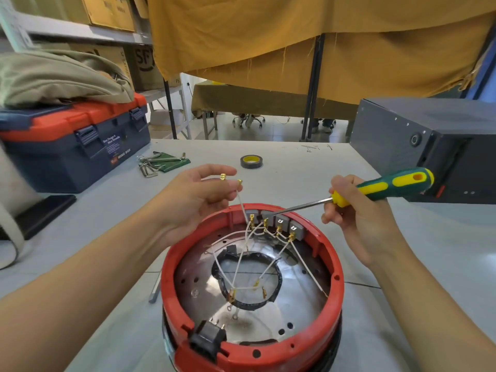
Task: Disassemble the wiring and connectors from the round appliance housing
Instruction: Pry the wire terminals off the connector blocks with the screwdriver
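The round red housing (336, 275) lies open side up at the table's near edge, its shiny metal floor crossed by white wires (243, 257) with brass terminals. Grey switch blocks (287, 224) line its far wall, and a black socket (208, 336) sits at the near rim. My left hand (200, 196) hovers over the far left rim and pinches loose brass connectors (230, 179) on a white wire. My right hand (357, 218) grips a green-and-yellow screwdriver (381, 187); its tip touches the switch blocks.
A blue-and-red toolbox (75, 146) with a khaki bag on it stands at the left. Hex keys (158, 162) and a roll of tape (251, 161) lie behind the housing. A dark metal box (429, 146) fills the right. A black phone (45, 213) lies at left.
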